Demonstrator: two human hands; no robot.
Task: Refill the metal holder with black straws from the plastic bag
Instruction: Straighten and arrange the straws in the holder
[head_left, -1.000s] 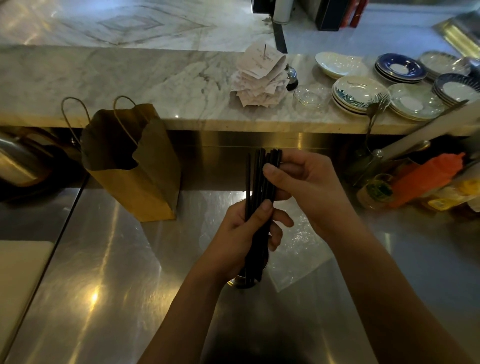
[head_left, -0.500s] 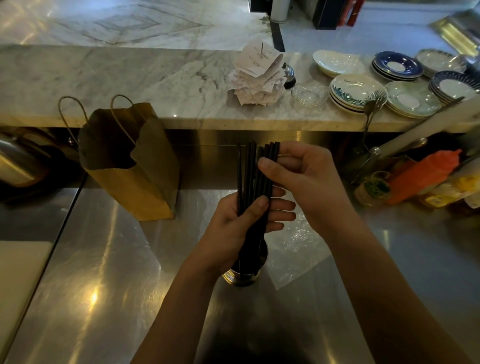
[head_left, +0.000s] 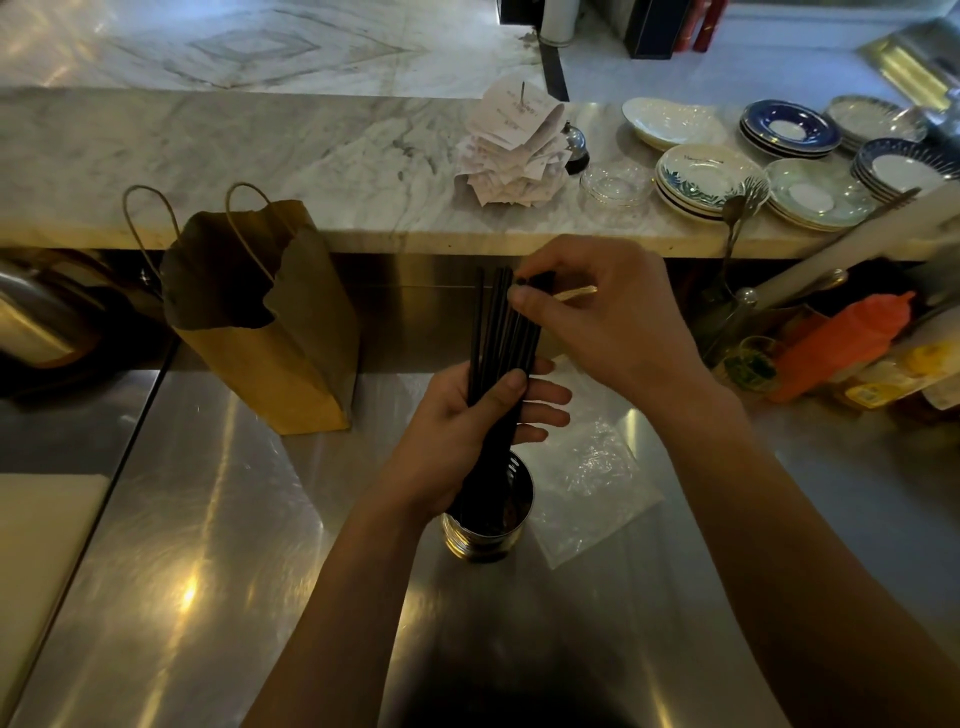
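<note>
The lower ends of the black straws (head_left: 500, 332) vanish behind the left hand (head_left: 457, 441) and into the dark inside of the metal holder (head_left: 488, 525), so how deep they sit cannot be told. The right hand (head_left: 602, 317) covers some straw tips. The plastic bag (head_left: 587, 483) at 3 o'clock of the holder is partly hidden by it. Print on the receipts (head_left: 511, 145) at 12 o'clock is too small to read. The plates (head_left: 904, 166) at 2 o'clock are cut by the right edge.
</note>
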